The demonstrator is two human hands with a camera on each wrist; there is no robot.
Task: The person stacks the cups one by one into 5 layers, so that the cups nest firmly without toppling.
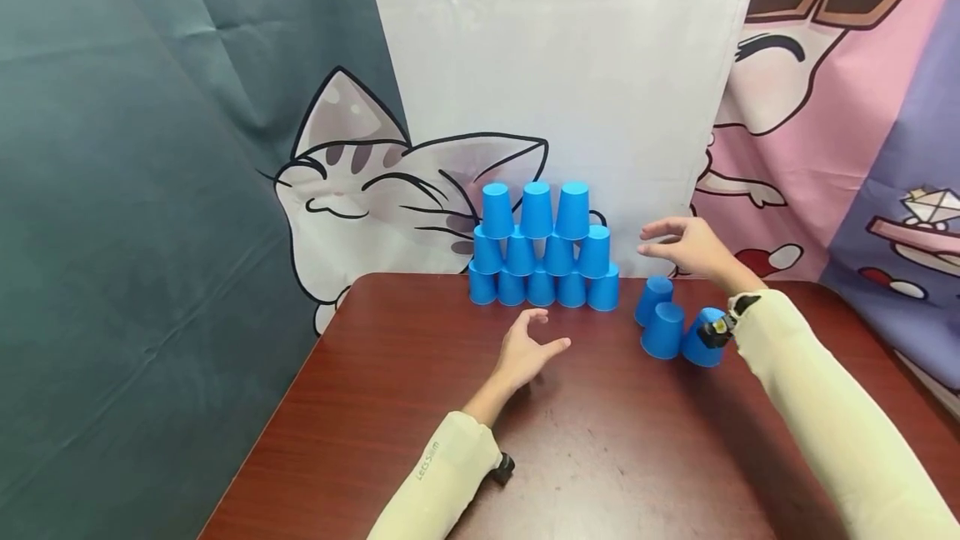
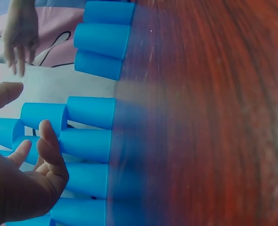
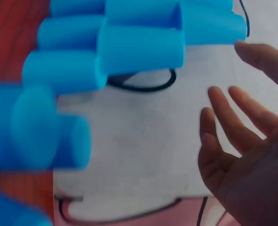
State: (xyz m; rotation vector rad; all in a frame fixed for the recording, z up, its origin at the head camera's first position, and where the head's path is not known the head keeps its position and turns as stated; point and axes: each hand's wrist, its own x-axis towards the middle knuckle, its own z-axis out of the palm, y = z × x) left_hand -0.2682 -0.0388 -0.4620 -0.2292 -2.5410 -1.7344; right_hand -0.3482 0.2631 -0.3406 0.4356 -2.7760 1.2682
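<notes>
Blue cups stand upside down in a three-tier stack point(image 1: 540, 250) at the table's far edge, with several in each of the lower tiers and three on top. In front of the stack is my left hand point(image 1: 525, 354), thumb and fingers spread apart and holding nothing. My right hand point(image 1: 688, 246) is raised to the right of the stack, above the loose cups, its fingers loosely bent around air. In the right wrist view the thumb point(image 3: 264, 56) overlaps the end of a top cup point(image 3: 213, 28). Three loose blue cups point(image 1: 663, 332) sit inverted below the right hand.
The brown wooden table point(image 1: 420, 407) has its left edge beside a green-grey curtain point(image 1: 150, 232). Behind the stack hangs a pale cloth point(image 1: 570, 48) with a cartoon cat point(image 1: 337, 182). The right forearm's sleeve point(image 1: 832, 415) crosses over the table's right side.
</notes>
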